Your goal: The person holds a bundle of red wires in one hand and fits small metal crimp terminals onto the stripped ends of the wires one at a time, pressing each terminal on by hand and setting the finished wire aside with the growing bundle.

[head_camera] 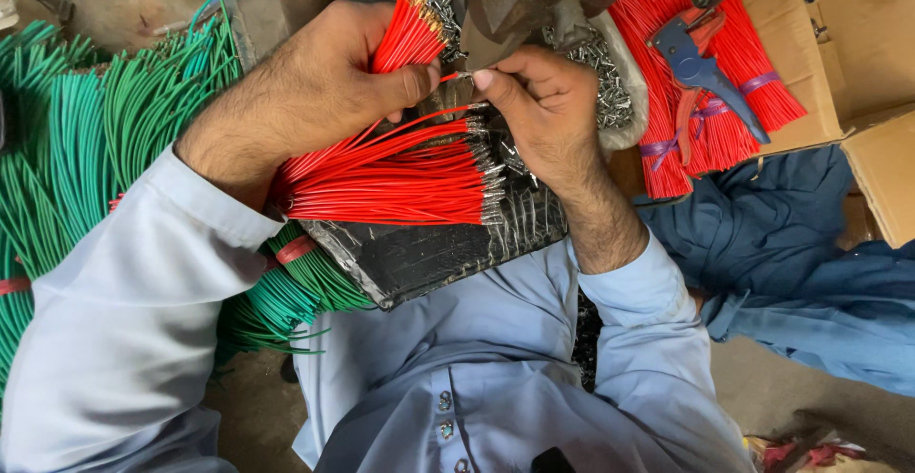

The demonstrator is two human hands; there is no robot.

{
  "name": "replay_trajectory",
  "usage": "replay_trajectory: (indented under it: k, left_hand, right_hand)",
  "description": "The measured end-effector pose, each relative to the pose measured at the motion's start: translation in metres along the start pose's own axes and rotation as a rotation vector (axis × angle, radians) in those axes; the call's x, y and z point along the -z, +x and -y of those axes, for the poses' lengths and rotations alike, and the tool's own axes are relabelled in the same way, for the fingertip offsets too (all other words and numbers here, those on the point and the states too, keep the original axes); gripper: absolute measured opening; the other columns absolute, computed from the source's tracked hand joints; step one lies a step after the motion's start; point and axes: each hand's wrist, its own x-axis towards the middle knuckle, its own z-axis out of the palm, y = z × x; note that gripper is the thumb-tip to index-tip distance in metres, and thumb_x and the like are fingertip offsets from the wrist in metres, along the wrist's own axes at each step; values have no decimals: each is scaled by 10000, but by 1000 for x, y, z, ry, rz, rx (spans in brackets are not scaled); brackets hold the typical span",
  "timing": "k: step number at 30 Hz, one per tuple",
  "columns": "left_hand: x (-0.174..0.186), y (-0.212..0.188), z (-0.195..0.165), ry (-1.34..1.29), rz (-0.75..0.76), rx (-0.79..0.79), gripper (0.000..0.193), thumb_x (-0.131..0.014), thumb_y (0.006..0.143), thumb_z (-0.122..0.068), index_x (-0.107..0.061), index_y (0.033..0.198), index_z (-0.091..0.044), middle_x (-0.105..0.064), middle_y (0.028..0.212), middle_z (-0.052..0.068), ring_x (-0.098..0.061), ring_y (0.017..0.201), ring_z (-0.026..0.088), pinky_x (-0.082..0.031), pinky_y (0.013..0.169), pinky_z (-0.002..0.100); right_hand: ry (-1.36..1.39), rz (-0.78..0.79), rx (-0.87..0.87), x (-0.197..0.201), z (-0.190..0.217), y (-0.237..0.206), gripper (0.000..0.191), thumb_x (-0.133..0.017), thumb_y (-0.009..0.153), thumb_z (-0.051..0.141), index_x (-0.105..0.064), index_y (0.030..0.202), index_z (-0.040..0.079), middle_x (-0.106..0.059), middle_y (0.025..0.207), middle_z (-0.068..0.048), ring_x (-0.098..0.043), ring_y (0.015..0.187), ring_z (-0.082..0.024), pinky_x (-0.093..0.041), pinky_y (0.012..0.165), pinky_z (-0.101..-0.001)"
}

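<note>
I see my left hand (319, 82) closed in a fist around a bundle of red wires (410, 36), whose bare, brass-coloured ends stick up just past my thumb and forefinger. The fingers are pressed together around the bundle, thumb laid across the front. My right hand (538, 111) sits just beside it, thumb and forefinger pinching a single red wire (450, 77) at its tip, right under the dark metal head of a press (519, 1). Whether the wire's end touches the press I cannot tell.

Below both sets of fingers lies a pile of finished red wires (400, 177) with silvery metal terminals on their ends, fanned across a black wrapped block (429, 249) that rests against my pale blue shirt. Beyond my right fingertips, a heap of loose metal terminals (610, 82) fills a shallow pouch. Further out past the right wrist, more red wire bundles (734, 63) tied with purple bands lie on a cardboard box (810, 44), with a blue wire stripper (701, 68) on top of them. On the far side of my left forearm, bundles of green wires (86, 139) are heaped. A dark blue cloth (791, 244) lies beside my right elbow.
</note>
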Motion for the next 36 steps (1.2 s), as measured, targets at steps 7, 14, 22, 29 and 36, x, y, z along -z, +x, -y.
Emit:
replay_trajectory:
  k: [7,14,22,29,36]
  left_hand:
    - [2,-2,2,44,-10,20,153,-664,981,-141,-686,1071,-19,-677,826,-11,-621,716,62,-544,652,259]
    - [2,-2,4,30,-16,53,168,-657,965,-132,-693,1090,-26,-670,805,-19,-612,704,62,-541,640,269]
    - [-2,-2,-2,49,-29,142,220,-720,988,-234,-694,963,-17,-649,742,-17,-592,669,56,-528,617,271]
    - [-2,1,-1,38,-17,33,191,-745,995,-204,-690,1001,-21,-656,790,-17,-576,724,63,-525,657,271]
    - [-1,1,-2,-46,7,18,155,-733,988,-177,-694,1028,-33,-666,800,-38,-605,734,53,-533,666,250]
  right_hand:
    - [5,13,19,-1,-2,1,79,-704,1053,28,-701,1087,-44,-756,994,-71,-722,914,-109,-610,848,-254]
    - [-48,4,-13,-4,2,-1,44,-711,1064,-5,-710,1092,-40,-746,994,-87,-707,921,-116,-590,831,-254]
    - [-284,177,48,36,48,-27,109,-721,1002,-4,-719,1109,-26,-744,1062,-99,-733,965,-162,-599,851,-276]
    - [-593,280,9,49,44,-33,126,-816,881,45,-730,967,14,-629,932,-47,-632,834,-148,-508,702,-284]
    - [-131,97,-104,45,18,-30,108,-704,1038,19,-619,1101,-4,-685,977,-34,-648,875,-81,-531,767,-224]
